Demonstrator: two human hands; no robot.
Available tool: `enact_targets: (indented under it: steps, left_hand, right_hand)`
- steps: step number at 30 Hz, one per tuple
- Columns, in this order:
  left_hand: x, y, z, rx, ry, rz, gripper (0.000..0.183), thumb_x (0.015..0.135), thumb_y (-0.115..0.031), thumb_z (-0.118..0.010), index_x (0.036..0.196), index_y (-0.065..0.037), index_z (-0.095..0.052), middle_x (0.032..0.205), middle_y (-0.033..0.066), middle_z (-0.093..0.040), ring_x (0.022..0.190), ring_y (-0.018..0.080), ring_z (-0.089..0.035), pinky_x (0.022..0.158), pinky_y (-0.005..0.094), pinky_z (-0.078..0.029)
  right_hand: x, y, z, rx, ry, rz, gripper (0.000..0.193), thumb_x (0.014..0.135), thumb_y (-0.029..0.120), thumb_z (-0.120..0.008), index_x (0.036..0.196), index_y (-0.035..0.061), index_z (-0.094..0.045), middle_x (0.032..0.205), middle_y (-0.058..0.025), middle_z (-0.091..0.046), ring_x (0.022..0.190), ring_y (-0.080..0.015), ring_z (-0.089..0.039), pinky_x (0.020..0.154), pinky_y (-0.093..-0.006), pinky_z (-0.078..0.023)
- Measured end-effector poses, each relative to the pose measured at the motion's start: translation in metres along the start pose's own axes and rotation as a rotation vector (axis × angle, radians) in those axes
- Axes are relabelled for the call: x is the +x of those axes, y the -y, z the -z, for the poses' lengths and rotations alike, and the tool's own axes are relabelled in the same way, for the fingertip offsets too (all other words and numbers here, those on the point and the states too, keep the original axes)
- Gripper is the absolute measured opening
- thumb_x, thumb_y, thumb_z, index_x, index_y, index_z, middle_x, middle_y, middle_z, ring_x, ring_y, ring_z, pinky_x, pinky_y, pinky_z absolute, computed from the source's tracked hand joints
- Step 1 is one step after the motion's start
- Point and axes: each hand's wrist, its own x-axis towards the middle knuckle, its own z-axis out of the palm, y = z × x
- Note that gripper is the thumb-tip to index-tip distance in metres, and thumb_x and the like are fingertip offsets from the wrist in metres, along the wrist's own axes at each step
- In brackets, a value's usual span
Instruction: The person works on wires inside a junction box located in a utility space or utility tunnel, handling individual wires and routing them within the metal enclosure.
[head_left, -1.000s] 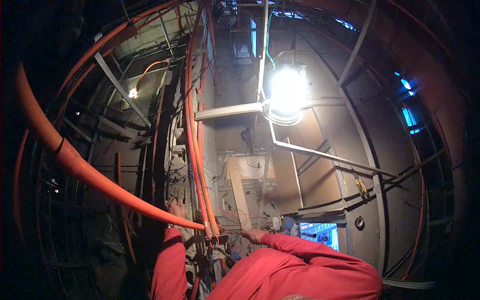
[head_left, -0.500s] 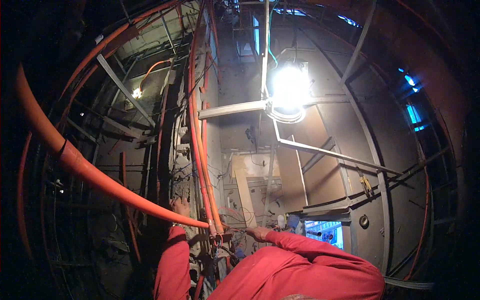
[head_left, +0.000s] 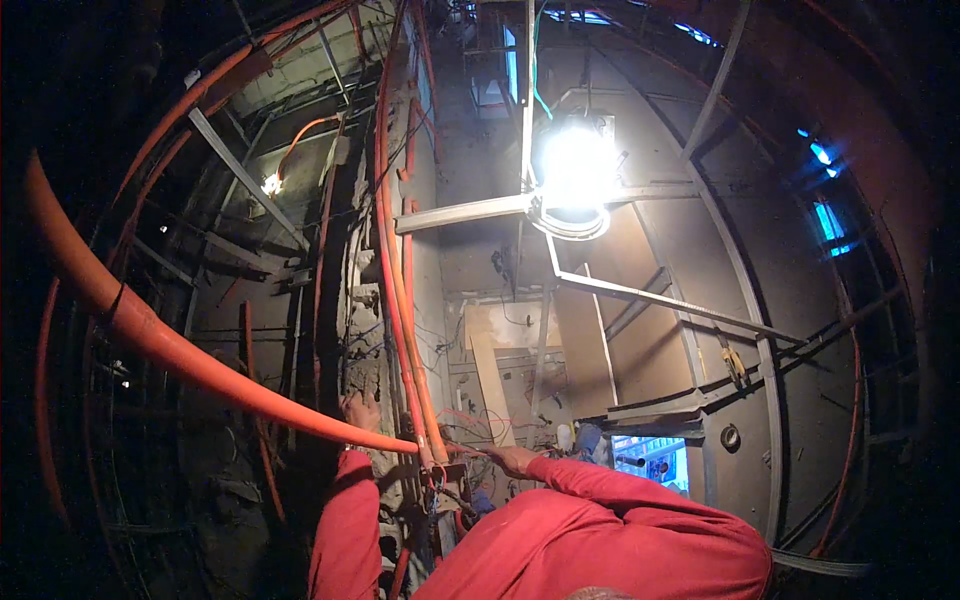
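Observation:
Orange corrugated conduit (head_left: 215, 370) curves from the far left across to a small junction box (head_left: 445, 476), and its end passes in front of my left wrist. Two more orange conduits (head_left: 408, 330) run down to the same box. Thin wires (head_left: 435, 500) hang below their ends. My left hand (head_left: 360, 411) lies with fingers stretched on the rough top of a broken masonry wall (head_left: 366, 345). To the right of the box, my right hand (head_left: 513, 460) is closed, fingers toward the conduit ends, on something thin that I cannot make out.
A glaring work lamp (head_left: 578, 175) hangs ahead among metal framing profiles (head_left: 680, 305). Loose red wires (head_left: 480, 422) and boards (head_left: 488, 385) lie below. To the right are a roll of tape (head_left: 731, 438), yellow-handled pliers (head_left: 735, 365) and a bright opening (head_left: 652, 465).
The curved orange conduit at the left sits slightly lower. My right hand has shifted a little up and left beside the box. My left hand stays on the wall.

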Motion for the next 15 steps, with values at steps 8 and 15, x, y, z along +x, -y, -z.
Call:
enact_targets:
  steps: [8,15]
  left_hand:
    - [-0.003,-0.028,0.023,-0.033,0.085,0.033,0.035,0.087,-0.025,-0.057,0.087,0.009,-0.061,0.092,0.0291,-0.06,0.1,0.0452,-0.052,0.099,0.0478,-0.037]
    - [-0.005,-0.021,0.022,-0.059,0.001,-0.024,0.03,0.086,-0.022,-0.057,0.077,0.006,-0.058,0.083,0.0281,-0.058,0.087,0.0452,-0.053,0.085,0.0524,-0.038]
  right_hand:
    - [-0.046,-0.075,-0.026,0.011,-0.062,-0.069,0.044,0.095,0.022,-0.046,0.138,0.0144,-0.04,0.104,-0.0227,-0.064,0.094,-0.0445,-0.061,0.079,-0.0476,-0.048]
    - [0.01,-0.012,-0.025,-0.068,0.047,-0.088,0.036,0.097,0.026,-0.046,0.13,0.0123,-0.046,0.105,-0.0243,-0.062,0.094,-0.0446,-0.06,0.078,-0.05,-0.048]
